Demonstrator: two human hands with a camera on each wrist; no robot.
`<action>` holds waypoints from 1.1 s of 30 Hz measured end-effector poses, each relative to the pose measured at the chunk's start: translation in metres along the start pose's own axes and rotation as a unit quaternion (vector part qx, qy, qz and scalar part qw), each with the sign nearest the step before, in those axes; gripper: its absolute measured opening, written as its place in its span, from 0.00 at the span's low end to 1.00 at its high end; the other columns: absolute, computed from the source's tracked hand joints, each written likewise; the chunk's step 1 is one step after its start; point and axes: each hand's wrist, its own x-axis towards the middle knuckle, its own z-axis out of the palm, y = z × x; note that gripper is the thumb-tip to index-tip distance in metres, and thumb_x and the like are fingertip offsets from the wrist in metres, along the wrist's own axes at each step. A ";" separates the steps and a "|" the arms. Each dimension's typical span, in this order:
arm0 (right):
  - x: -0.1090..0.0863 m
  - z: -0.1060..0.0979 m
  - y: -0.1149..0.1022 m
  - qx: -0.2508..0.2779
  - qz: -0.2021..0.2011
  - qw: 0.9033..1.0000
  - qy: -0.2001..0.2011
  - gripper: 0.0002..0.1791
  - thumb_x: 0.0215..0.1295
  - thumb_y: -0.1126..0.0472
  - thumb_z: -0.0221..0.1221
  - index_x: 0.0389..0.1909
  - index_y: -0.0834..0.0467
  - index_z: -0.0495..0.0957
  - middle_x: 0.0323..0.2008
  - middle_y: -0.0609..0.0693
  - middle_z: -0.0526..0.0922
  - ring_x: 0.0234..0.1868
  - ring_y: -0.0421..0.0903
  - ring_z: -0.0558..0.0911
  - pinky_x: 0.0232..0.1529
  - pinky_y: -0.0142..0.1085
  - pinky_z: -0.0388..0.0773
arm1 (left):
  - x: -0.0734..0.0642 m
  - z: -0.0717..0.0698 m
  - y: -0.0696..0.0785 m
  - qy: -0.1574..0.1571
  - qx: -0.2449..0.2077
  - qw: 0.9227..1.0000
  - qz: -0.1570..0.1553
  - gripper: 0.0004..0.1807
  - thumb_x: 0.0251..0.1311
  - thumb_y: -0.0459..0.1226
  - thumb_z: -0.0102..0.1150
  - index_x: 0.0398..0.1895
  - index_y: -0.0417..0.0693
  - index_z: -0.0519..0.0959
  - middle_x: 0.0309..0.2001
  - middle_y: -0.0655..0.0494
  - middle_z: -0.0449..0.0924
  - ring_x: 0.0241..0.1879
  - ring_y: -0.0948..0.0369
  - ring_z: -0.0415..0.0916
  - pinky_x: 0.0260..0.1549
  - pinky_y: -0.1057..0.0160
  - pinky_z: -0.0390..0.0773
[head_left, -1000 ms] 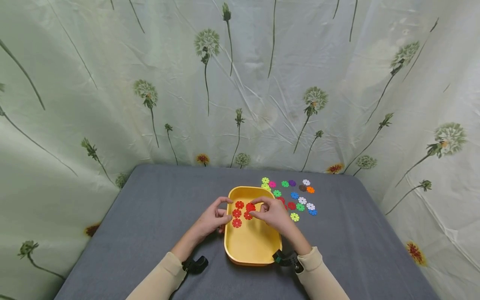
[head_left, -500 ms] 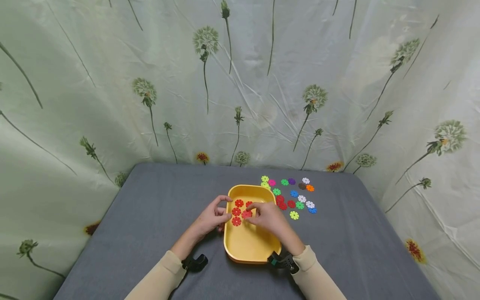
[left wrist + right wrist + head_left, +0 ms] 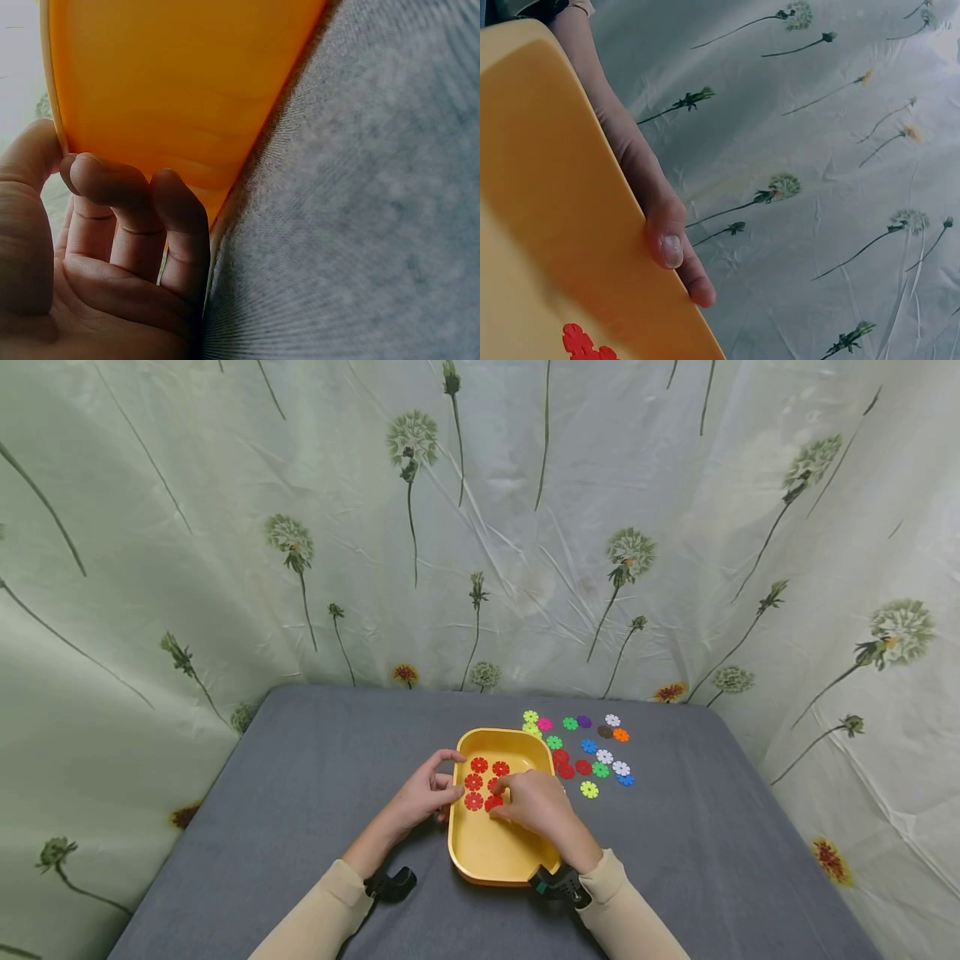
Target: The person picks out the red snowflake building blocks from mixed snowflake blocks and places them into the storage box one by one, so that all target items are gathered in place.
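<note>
A yellow tray (image 3: 502, 856) holds red snowflake discs, set in two columns near its far left part. My left hand (image 3: 422, 787) grips the tray's left rim; in the left wrist view the fingers (image 3: 184, 210) bend against the outer wall, and in the right wrist view the thumb (image 3: 667, 244) hooks over the edge. Inside the tray, my right hand (image 3: 538, 802) pinches a red snowflake disc (image 3: 492, 804) at the near end of the right-hand column, beside the left column's nearest disc (image 3: 474, 802). That hand partly covers the disc above it.
Loose snowflake discs in several colours lie on the grey cloth right of and behind the tray, among them red (image 3: 583, 767), yellow (image 3: 589, 789), blue (image 3: 626, 779) and orange (image 3: 621, 735). A flower-printed curtain (image 3: 510, 527) hangs behind the table.
My right hand has moved toward me inside the tray, carrying the red snowflake disc from the column's far end to its near end. The left hand has stayed on the rim.
</note>
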 end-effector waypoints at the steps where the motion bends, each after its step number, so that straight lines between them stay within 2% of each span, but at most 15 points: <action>1: 0.000 0.000 0.000 -0.002 0.002 1.000 0.000 0.17 0.56 0.46 0.78 0.43 0.50 0.92 0.16 0.39 0.71 0.21 0.39 0.69 0.23 0.31 0.64 | 0.000 0.000 0.000 0.000 -0.001 1.000 0.000 0.30 0.71 0.33 0.62 0.72 0.45 0.62 0.23 0.62 0.75 0.18 0.63 0.70 0.21 0.66 0.75; 10: 0.002 0.001 0.000 0.005 0.014 1.000 -0.004 0.16 0.58 0.47 0.77 0.44 0.49 0.92 0.18 0.41 0.73 0.22 0.40 0.69 0.23 0.32 0.64 | 0.001 0.000 0.000 -0.001 -0.002 1.000 -0.001 0.31 0.71 0.33 0.62 0.73 0.43 0.61 0.23 0.61 0.75 0.18 0.63 0.70 0.21 0.66 0.74; 13: 0.003 -0.002 0.002 0.041 0.018 0.999 -0.008 0.15 0.59 0.48 0.77 0.44 0.50 0.91 0.19 0.41 0.75 0.21 0.38 0.70 0.23 0.31 0.63 | 0.001 0.000 0.000 -0.001 0.000 1.000 0.001 0.31 0.71 0.32 0.61 0.73 0.43 0.61 0.23 0.62 0.75 0.18 0.64 0.70 0.21 0.66 0.74; 15: 0.003 -0.006 0.004 0.094 0.014 0.995 -0.010 0.14 0.61 0.51 0.76 0.44 0.53 0.91 0.19 0.41 0.74 0.20 0.38 0.69 0.23 0.30 0.63 | 0.001 0.000 0.000 -0.002 0.000 1.000 0.002 0.31 0.71 0.32 0.61 0.73 0.42 0.61 0.23 0.62 0.75 0.18 0.64 0.70 0.21 0.66 0.74; 17: 0.002 -0.011 0.007 0.171 0.016 0.985 -0.015 0.15 0.62 0.54 0.75 0.46 0.56 0.90 0.19 0.41 0.73 0.19 0.37 0.68 0.22 0.29 0.61 | 0.001 0.000 0.000 -0.001 0.001 1.000 0.001 0.31 0.71 0.32 0.61 0.73 0.42 0.61 0.23 0.62 0.76 0.18 0.64 0.70 0.21 0.66 0.74; 19: -0.001 -0.018 0.011 0.248 0.013 0.968 -0.019 0.16 0.64 0.56 0.74 0.49 0.59 0.89 0.17 0.42 0.71 0.18 0.38 0.66 0.21 0.29 0.60 | 0.001 0.000 0.000 -0.001 0.002 1.000 -0.001 0.30 0.71 0.32 0.61 0.72 0.42 0.61 0.23 0.62 0.76 0.18 0.64 0.70 0.21 0.66 0.74; 22: -0.006 -0.030 0.020 0.329 0.013 0.944 -0.020 0.18 0.67 0.57 0.72 0.54 0.61 0.87 0.16 0.43 0.69 0.17 0.39 0.63 0.20 0.30 0.59 | 0.001 0.000 0.000 0.002 0.003 1.000 -0.003 0.30 0.71 0.32 0.61 0.72 0.43 0.61 0.23 0.62 0.76 0.18 0.63 0.70 0.21 0.66 0.74; 28: -0.010 -0.049 0.046 0.389 0.016 0.921 0.015 0.22 0.72 0.57 0.67 0.62 0.63 0.82 0.18 0.45 0.71 0.15 0.37 0.63 0.19 0.30 0.63 | 0.001 0.000 0.000 0.003 0.001 1.000 0.000 0.30 0.72 0.32 0.61 0.72 0.43 0.61 0.23 0.61 0.75 0.18 0.63 0.70 0.21 0.66 0.74; 33: -0.015 -0.055 0.077 0.431 0.045 0.900 0.050 0.23 0.75 0.59 0.65 0.67 0.62 0.78 0.17 0.44 0.68 0.15 0.38 0.63 0.20 0.32 0.64 | 0.001 0.000 0.000 0.003 0.003 1.000 -0.002 0.30 0.72 0.32 0.61 0.73 0.43 0.61 0.23 0.61 0.75 0.18 0.63 0.70 0.21 0.66 0.74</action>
